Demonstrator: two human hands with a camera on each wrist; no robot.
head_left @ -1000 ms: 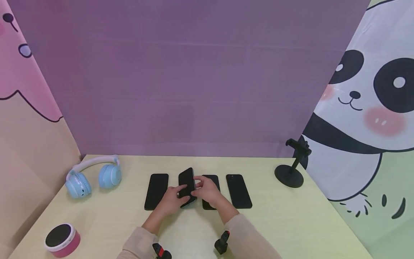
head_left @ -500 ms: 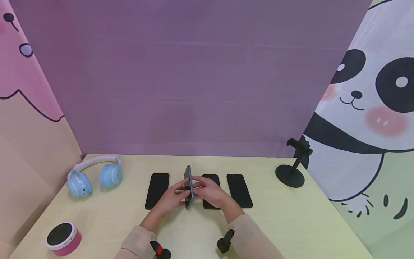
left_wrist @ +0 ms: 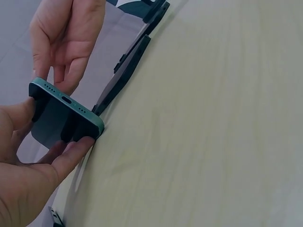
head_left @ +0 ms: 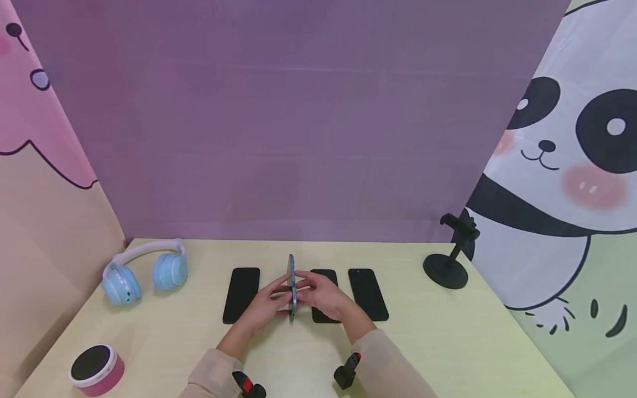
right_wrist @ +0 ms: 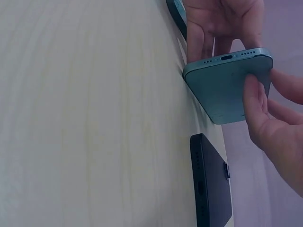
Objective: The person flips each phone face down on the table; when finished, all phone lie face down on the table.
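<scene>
"While you look at the two hands, where exactly does the upturned phone sit?"

"Right between them, standing on a long edge, its port end toward the person. The left hand meets its dark glossy face, the right hand its blue-green one."

"Held by one or both?"

"Both: each grips it with thumb and fingers. Whether its lower edge touches the table, I cannot tell."

"What's nearest to that?"

"A black phone lies flat just left of the left hand. A second dark phone is partly hidden by the right hand, and a third dark handset lies beside that one."

"And farther out?"

"Blue headphones at far left, a pink cylinder nearer on that side, a black stand at far right. Behind everything hangs a purple backdrop."
</scene>
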